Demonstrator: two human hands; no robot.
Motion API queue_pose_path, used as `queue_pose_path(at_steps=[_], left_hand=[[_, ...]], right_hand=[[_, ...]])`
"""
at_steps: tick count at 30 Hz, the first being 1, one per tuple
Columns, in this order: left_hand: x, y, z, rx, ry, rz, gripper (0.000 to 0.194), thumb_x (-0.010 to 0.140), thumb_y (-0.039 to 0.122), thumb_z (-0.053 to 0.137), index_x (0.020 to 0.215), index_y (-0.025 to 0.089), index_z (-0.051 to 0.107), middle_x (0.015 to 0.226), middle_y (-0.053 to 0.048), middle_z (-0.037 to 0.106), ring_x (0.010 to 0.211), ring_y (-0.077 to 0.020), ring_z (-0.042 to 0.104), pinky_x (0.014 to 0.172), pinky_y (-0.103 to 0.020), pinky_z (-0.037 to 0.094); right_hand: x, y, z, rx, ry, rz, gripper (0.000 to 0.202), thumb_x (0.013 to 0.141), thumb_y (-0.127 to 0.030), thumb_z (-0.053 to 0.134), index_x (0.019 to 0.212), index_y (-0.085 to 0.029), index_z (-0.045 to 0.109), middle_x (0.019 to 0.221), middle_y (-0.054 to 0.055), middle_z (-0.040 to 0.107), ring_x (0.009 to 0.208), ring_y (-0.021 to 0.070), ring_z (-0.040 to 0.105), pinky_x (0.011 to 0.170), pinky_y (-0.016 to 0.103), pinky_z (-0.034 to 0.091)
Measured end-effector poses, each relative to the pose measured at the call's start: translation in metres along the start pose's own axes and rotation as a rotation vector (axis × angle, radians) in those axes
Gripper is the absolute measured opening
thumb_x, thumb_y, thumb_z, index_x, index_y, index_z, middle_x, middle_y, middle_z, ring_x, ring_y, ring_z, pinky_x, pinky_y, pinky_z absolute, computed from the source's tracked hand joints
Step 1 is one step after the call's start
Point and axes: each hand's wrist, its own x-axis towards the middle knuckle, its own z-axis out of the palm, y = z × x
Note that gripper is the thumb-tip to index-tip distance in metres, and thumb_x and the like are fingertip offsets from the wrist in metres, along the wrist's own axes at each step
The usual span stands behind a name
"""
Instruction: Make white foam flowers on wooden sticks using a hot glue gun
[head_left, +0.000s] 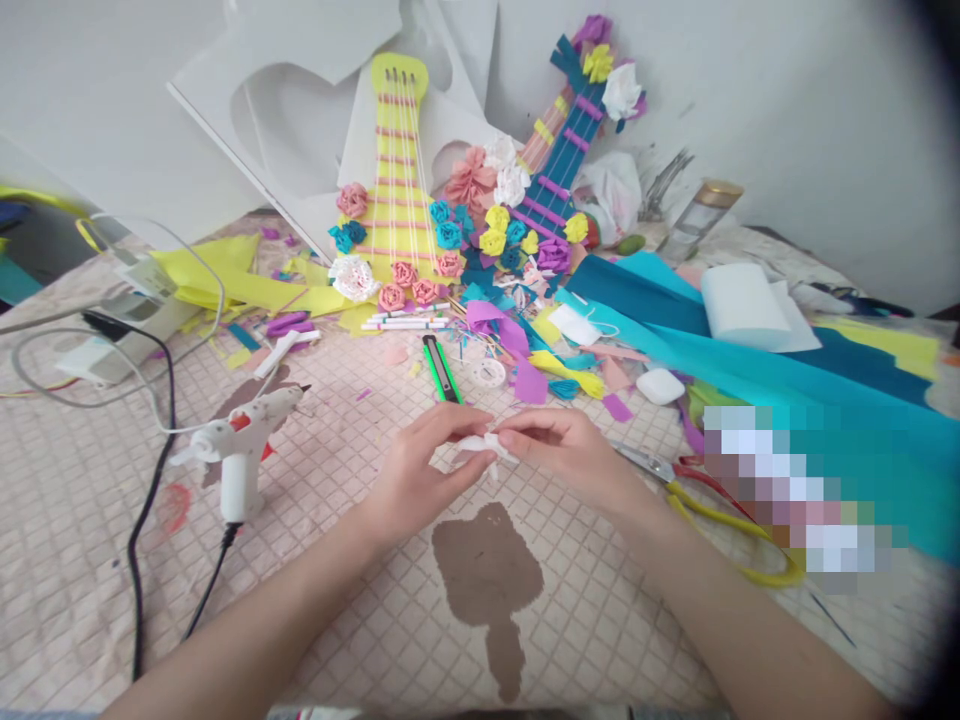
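Observation:
Between my two hands is a small piece of white crepe paper (480, 443), twisted and partly covered by the fingers. My left hand (429, 455) pinches it from the left, thumb below and fingers above. On the other side my right hand (562, 448) grips its right end between thumb and fingertips. Just beyond the hands lies a green box cutter (440, 368). A pair of scissors (705, 490) with red and yellow handles lies by my right forearm. To the left, a white hot glue gun (244, 450) stands on the table, its nozzle pointing right.
Two paper-flower-trimmed guitar shapes, one yellow (397, 180) and one blue (562, 160), lean at the back. Teal crepe paper (750, 390) spreads on the right. A power strip (124, 330) and cables occupy the left. Paper scraps (532, 380) litter the patterned tablecloth (360, 620).

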Motion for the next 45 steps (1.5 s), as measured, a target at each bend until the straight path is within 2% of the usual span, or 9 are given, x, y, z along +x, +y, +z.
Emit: queue_pose_path(at_steps=[6,13,25,29,33,37,40,43,45], left_hand=[[0.001,0.002,0.001,0.102,0.041,0.132,0.021,0.077,0.013,0.061,0.097,0.017,0.059,0.087,-0.005,0.064,0.081,-0.0139,0.061,0.072,-0.026,0.052],[-0.002,-0.001,0.002,-0.057,0.025,-0.018,0.022,0.078,0.014,0.061,0.099,0.018,0.057,0.089,-0.005,0.062,0.083,-0.0132,0.061,0.076,-0.028,0.053],[-0.001,-0.004,0.004,-0.157,-0.023,-0.132,0.021,0.08,0.019,0.06,0.101,0.018,0.057,0.097,-0.006,0.062,0.089,-0.0128,0.061,0.077,-0.024,0.053],[0.0,-0.005,0.002,-0.108,-0.035,-0.125,0.022,0.082,0.021,0.057,0.103,0.017,0.057,0.1,-0.008,0.063,0.093,-0.0149,0.06,0.08,-0.027,0.053],[0.003,-0.005,-0.002,0.045,0.05,-0.055,0.021,0.084,0.02,0.053,0.104,0.017,0.056,0.103,-0.009,0.061,0.094,-0.0162,0.059,0.082,-0.031,0.051],[0.007,0.011,-0.01,0.149,0.144,-0.015,0.021,0.086,0.019,0.049,0.105,0.018,0.055,0.103,-0.008,0.061,0.09,-0.0157,0.059,0.081,-0.031,0.05],[0.002,0.034,-0.02,0.237,0.161,0.012,0.025,0.086,0.018,0.048,0.11,0.019,0.052,0.11,-0.008,0.059,0.1,-0.0179,0.056,0.086,-0.033,0.048],[-0.018,0.053,-0.036,0.399,0.217,0.015,0.032,0.083,0.016,0.051,0.114,0.022,0.051,0.118,-0.007,0.055,0.11,-0.0205,0.051,0.094,-0.037,0.043],[-0.039,0.057,-0.049,0.524,0.35,0.002,0.031,0.082,0.015,0.053,0.112,0.023,0.052,0.117,-0.006,0.054,0.112,-0.022,0.05,0.097,-0.04,0.04]], right_hand=[[-0.002,-0.002,0.005,-0.051,0.035,-0.044,0.015,0.076,-0.033,0.062,0.081,-0.019,0.067,0.085,0.004,0.069,0.079,0.0172,0.062,0.073,0.031,0.047],[-0.002,-0.001,0.007,0.004,0.016,-0.056,0.016,0.078,-0.033,0.06,0.081,-0.019,0.066,0.082,0.004,0.068,0.076,0.0153,0.06,0.07,0.029,0.045],[0.0,-0.001,0.004,0.039,0.037,0.006,0.018,0.077,-0.035,0.06,0.077,-0.018,0.067,0.071,0.001,0.063,0.065,0.0119,0.053,0.06,0.025,0.041],[0.003,0.0,0.003,0.059,0.05,0.06,0.02,0.075,-0.036,0.06,0.073,-0.017,0.065,0.062,-0.001,0.057,0.059,0.0107,0.049,0.057,0.024,0.037],[0.006,0.005,0.003,0.074,0.066,0.091,0.025,0.072,-0.041,0.06,0.067,-0.016,0.063,0.056,-0.002,0.053,0.055,0.0104,0.046,0.053,0.025,0.034],[0.009,0.007,0.003,0.108,0.062,0.083,0.029,0.07,-0.044,0.062,0.065,-0.015,0.062,0.055,-0.002,0.052,0.053,0.0095,0.044,0.053,0.025,0.034],[0.007,0.004,0.003,0.115,0.067,0.106,0.031,0.067,-0.045,0.063,0.064,-0.015,0.061,0.054,-0.002,0.052,0.052,0.0091,0.043,0.053,0.025,0.034],[0.005,0.0,0.005,0.113,0.073,0.116,0.033,0.065,-0.048,0.065,0.063,-0.015,0.062,0.054,-0.002,0.052,0.052,0.0097,0.044,0.053,0.025,0.035],[0.004,-0.001,0.005,0.112,0.065,0.107,0.034,0.064,-0.049,0.065,0.064,-0.015,0.063,0.054,-0.001,0.052,0.053,0.0101,0.044,0.053,0.025,0.035]])
